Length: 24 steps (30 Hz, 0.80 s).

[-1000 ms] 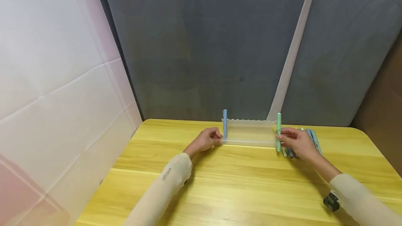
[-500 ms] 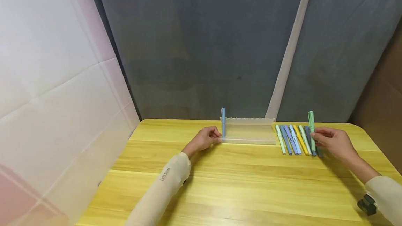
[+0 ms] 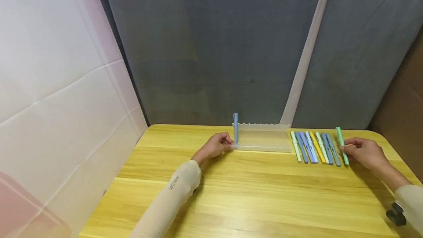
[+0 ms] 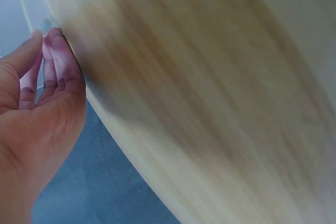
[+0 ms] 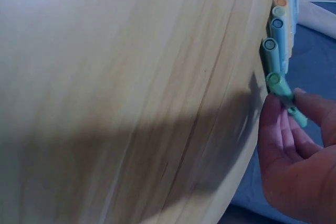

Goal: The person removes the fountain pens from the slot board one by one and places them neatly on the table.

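A clear plastic pen stand (image 3: 264, 148) with a scalloped back edge lies near the far side of the table. One blue pen (image 3: 235, 129) stands upright at its left end. My left hand (image 3: 216, 145) pinches the stand's left corner between thumb and fingers; in the left wrist view the fingertips meet at its edge. Farther right, my right hand (image 3: 368, 153) holds a green pen (image 3: 340, 137) between thumb and fingers. This pen tilts, its lower end close to the tabletop, at the right end of a row of pens. Whether it touches the table I cannot tell.
Several pens in green, blue, purple and yellow lie side by side, the nearest being a teal pen (image 3: 333, 150), to the right of the stand. A grey curtain (image 3: 211, 47) hangs behind the wooden table (image 3: 251, 194). A pale panel (image 3: 59, 65) stands at the left.
My right hand has carried the green pen from the stand's right end over the row to its right side, where the pen is now lower and tilted. The left hand stays at the stand.
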Each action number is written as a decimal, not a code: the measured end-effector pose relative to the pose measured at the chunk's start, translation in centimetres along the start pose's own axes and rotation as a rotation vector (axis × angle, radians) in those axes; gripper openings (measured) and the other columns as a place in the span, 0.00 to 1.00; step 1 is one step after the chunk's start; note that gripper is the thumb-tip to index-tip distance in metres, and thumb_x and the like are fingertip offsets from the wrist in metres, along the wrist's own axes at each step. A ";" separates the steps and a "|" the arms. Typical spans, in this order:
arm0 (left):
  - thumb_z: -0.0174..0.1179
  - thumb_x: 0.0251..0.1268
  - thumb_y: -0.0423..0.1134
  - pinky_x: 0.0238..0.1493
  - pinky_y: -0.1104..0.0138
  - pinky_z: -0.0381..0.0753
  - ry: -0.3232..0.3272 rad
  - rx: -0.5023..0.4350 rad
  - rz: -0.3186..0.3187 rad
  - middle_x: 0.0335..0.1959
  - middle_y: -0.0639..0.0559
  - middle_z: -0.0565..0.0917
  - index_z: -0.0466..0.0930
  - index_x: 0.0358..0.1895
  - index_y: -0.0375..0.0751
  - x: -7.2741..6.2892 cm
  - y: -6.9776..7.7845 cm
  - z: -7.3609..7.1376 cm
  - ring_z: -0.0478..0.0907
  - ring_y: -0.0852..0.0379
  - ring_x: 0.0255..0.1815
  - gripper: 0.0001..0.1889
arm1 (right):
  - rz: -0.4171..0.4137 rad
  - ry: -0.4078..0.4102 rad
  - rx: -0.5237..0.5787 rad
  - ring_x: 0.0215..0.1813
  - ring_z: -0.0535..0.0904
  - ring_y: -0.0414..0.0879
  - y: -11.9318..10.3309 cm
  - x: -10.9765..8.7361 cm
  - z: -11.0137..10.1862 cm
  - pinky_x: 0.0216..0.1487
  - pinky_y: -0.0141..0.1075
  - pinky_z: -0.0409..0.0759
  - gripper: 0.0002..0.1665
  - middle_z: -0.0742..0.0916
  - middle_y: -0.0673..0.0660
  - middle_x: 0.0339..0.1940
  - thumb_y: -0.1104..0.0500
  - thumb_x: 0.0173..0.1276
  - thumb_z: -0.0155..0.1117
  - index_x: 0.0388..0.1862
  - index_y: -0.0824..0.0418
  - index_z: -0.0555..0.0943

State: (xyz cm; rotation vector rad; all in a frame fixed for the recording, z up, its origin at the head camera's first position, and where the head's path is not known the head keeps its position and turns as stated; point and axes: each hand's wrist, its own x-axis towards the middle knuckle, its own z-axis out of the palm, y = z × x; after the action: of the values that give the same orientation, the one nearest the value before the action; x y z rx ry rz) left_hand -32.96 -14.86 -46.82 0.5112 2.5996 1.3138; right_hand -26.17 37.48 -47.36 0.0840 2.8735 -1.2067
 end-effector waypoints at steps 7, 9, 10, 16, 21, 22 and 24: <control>0.69 0.69 0.29 0.38 0.71 0.75 -0.004 -0.003 -0.005 0.36 0.48 0.83 0.82 0.43 0.35 0.0 -0.2 0.3 0.75 0.59 0.36 0.06 | 0.010 0.002 -0.149 0.30 0.84 0.42 0.0 -0.2 0.2 0.31 0.36 0.79 0.27 0.92 0.61 0.36 0.51 0.75 0.67 0.55 0.76 0.82; 0.69 0.69 0.29 0.38 0.71 0.75 -0.005 -0.008 -0.002 0.36 0.48 0.83 0.82 0.43 0.35 0.0 -0.3 0.3 0.75 0.59 0.36 0.06 | 0.009 0.010 -0.160 0.30 0.84 0.42 -0.1 -0.2 0.3 0.30 0.37 0.78 0.26 0.92 0.61 0.35 0.52 0.74 0.68 0.54 0.77 0.82; 0.69 0.69 0.29 0.38 0.71 0.75 -0.005 -0.009 -0.001 0.36 0.47 0.83 0.82 0.43 0.35 0.0 -0.3 0.3 0.75 0.58 0.37 0.06 | 0.007 0.015 -0.165 0.30 0.84 0.43 -0.2 -0.2 0.3 0.30 0.37 0.78 0.26 0.92 0.62 0.35 0.52 0.74 0.68 0.53 0.77 0.83; 0.69 0.69 0.28 0.38 0.71 0.75 -0.022 -0.018 -0.004 0.36 0.47 0.84 0.82 0.43 0.34 0.0 -0.2 -0.1 0.75 0.59 0.36 0.06 | -0.025 0.045 -0.211 0.29 0.82 0.42 -0.6 0.1 0.8 0.29 0.36 0.75 0.25 0.92 0.66 0.37 0.53 0.74 0.69 0.52 0.77 0.83; 0.68 0.69 0.28 0.35 0.71 0.75 -0.037 -0.030 0.019 0.36 0.47 0.84 0.82 0.42 0.35 0.3 -0.2 -0.3 0.75 0.60 0.34 0.05 | -0.065 0.062 -0.254 0.30 0.81 0.43 -0.9 0.4 1.0 0.31 0.36 0.75 0.23 0.91 0.69 0.38 0.56 0.74 0.67 0.51 0.78 0.83; 0.68 0.69 0.28 0.34 0.72 0.75 -0.037 -0.031 0.023 0.35 0.47 0.85 0.82 0.42 0.35 0.3 -0.2 -0.3 0.75 0.60 0.33 0.05 | -0.071 0.063 -0.264 0.30 0.81 0.44 -1.0 0.4 1.0 0.32 0.38 0.76 0.24 0.91 0.70 0.39 0.56 0.74 0.67 0.52 0.78 0.83; 0.69 0.68 0.28 0.33 0.72 0.74 -0.038 -0.035 0.031 0.35 0.47 0.85 0.82 0.41 0.34 0.4 -0.2 -0.4 0.75 0.61 0.33 0.05 | -0.084 0.060 -0.281 0.31 0.82 0.47 -1.3 0.4 1.0 0.35 0.43 0.79 0.26 0.90 0.72 0.41 0.55 0.75 0.67 0.55 0.80 0.81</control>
State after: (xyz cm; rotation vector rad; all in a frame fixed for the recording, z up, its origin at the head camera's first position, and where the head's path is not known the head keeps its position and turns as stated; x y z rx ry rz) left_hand -33.47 -15.10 -46.75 0.5675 2.5433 1.3429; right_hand -26.64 35.87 -47.12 -0.0060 3.0938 -0.8106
